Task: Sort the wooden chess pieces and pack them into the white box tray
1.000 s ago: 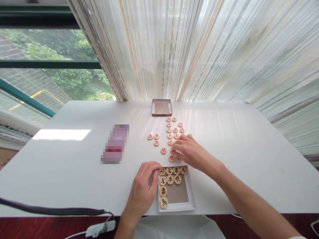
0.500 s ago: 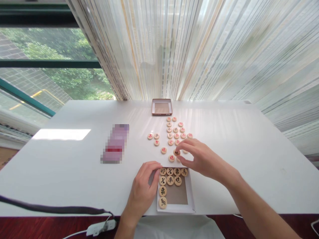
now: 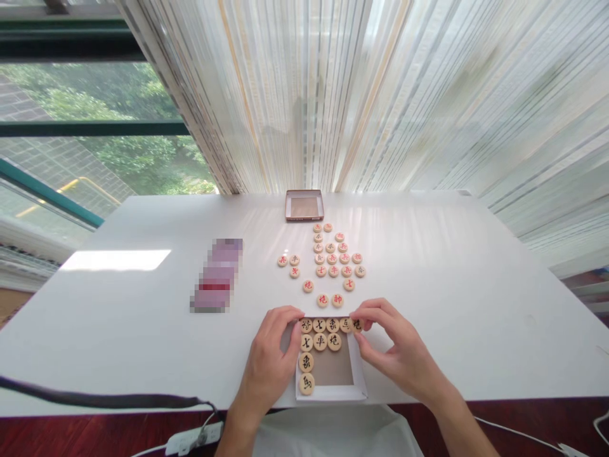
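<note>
A shallow white box (image 3: 358,374) lies at the near table edge with several round wooden chess pieces with black characters (image 3: 320,342) inside. My left hand (image 3: 270,362) rests on the box's left side, fingers curled over its far left corner. My right hand (image 3: 397,346) is at the box's far right corner, thumb and forefinger pinched on a black-marked piece (image 3: 356,324) at the end of the top row. Beyond the box, several red-marked pieces (image 3: 333,260) lie loose on the white table (image 3: 451,285).
A small brown-rimmed lid or tray (image 3: 304,205) sits at the far middle of the table. A blurred purple flat object (image 3: 216,274) lies to the left. A dark cable (image 3: 95,400) and a power strip (image 3: 193,438) run along the near left edge. Curtains hang behind.
My right hand picked a black-marked piece from the loose group and brought it back to the box's top row. The left hand stayed on the box.
</note>
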The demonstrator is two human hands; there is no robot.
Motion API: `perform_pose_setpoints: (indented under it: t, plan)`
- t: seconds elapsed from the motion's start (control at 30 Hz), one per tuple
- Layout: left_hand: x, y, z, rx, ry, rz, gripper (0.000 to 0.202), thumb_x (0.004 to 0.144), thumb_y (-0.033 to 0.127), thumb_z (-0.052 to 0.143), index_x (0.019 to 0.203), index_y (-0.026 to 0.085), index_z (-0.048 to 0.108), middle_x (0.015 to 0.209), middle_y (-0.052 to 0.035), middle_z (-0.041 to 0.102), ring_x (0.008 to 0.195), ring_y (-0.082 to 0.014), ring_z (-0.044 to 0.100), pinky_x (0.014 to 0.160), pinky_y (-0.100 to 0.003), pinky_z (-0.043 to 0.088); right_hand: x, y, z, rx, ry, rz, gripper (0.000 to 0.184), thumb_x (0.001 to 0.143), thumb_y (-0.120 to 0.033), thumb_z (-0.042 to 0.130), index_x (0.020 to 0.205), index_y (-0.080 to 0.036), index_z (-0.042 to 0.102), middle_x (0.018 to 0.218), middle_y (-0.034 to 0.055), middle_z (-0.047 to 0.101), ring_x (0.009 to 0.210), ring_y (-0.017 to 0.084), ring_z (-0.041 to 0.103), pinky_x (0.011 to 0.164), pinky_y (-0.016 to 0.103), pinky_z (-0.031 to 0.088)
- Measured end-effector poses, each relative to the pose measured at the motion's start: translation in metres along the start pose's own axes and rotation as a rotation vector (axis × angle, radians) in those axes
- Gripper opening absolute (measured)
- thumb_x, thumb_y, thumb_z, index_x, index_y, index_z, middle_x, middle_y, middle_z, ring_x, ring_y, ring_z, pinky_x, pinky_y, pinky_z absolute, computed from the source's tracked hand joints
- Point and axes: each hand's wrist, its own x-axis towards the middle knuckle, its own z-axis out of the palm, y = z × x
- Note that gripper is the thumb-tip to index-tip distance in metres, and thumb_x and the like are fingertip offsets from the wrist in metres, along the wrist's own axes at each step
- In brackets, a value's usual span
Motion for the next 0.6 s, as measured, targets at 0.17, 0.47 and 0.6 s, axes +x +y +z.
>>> perform_pose_setpoints:
  t: [0.17, 0.47, 0.6]
  plan:
    - [-0.003, 0.005, -0.005, -0.046, 0.063, 0.026, 0.016, 0.097, 0.020, 0.054, 0.109, 0.025, 0.063, 0.115, -0.0041, 0.064, 0.114, -0.0200, 0.059, 0.103, -0.035, 0.046, -0.011, 0.005, 0.012, 0.069, 0.059, 0.013, 0.028, 0.089, -0.013, 0.061, 0.114, -0.026, 0.063, 0.104, 0.0048, 0.062, 0.082, 0.017, 0.062, 0.078, 0.034, 0.056]
    - [-0.005, 0.050, 0.000, -0.292, -0.162, -0.204, 0.018, 0.098, 0.032, 0.056, 0.114, 0.026, 0.063, 0.106, -0.0018, 0.071, 0.092, -0.0167, 0.068, 0.086, -0.028, 0.053, -0.009, -0.011, 0.026, 0.167, 0.052, -0.091, 0.033, 0.089, -0.009, 0.063, 0.118, -0.025, 0.062, 0.105, 0.0049, 0.066, 0.087, 0.018, 0.064, 0.081, 0.033, 0.057]
    - [-0.005, 0.055, 0.007, -0.420, -0.202, -0.268, 0.019, 0.098, 0.035, 0.058, 0.113, 0.025, 0.064, 0.101, -0.0030, 0.074, 0.087, -0.0175, 0.071, 0.083, -0.028, 0.056, -0.011, -0.016, 0.031, 0.201, 0.037, -0.139, 0.036, 0.091, -0.008, 0.061, 0.122, -0.026, 0.061, 0.109, 0.0060, 0.066, 0.092, 0.018, 0.065, 0.082, 0.032, 0.058]
